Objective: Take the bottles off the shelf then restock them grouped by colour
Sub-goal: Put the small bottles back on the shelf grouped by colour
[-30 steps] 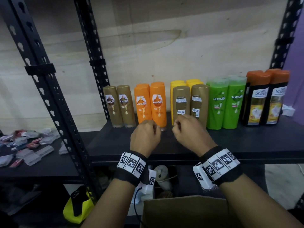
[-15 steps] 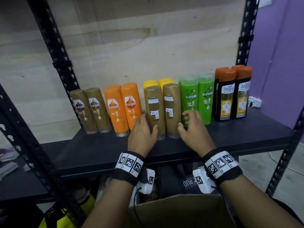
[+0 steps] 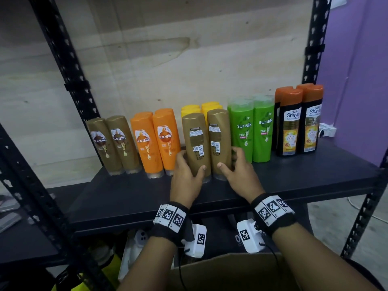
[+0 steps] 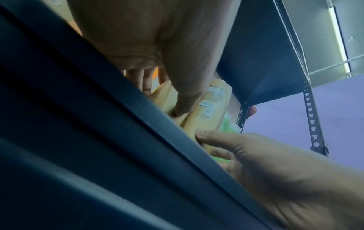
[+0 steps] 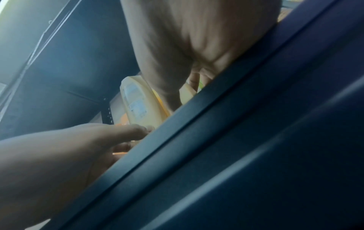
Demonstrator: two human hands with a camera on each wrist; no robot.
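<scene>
Two brown bottles stand at the middle of the black shelf [image 3: 294, 175], back labels toward me. My left hand [image 3: 190, 164] grips the left brown bottle [image 3: 196, 141] low down, thumb in front. My right hand [image 3: 228, 158] grips the right brown bottle [image 3: 219, 135] the same way. The left wrist view shows my left thumb on the left bottle [image 4: 165, 96] and the right bottle [image 4: 210, 112] beside it. Also on the shelf: two brown bottles [image 3: 113, 143], orange ones [image 3: 155, 141], yellow ones [image 3: 201, 107] behind, green ones [image 3: 252, 129], and dark orange-capped ones [image 3: 300, 122].
Black perforated posts [image 3: 63, 70] frame the shelf, with a wooden back panel behind. An open cardboard box [image 3: 231, 274] sits below my wrists. A lower side shelf is at the left, a purple wall and white socket [image 3: 327, 130] at the right.
My hands went from loose fists in front of the shelf to the two middle brown bottles and now wrap round them. The view has shifted closer and to the right.
</scene>
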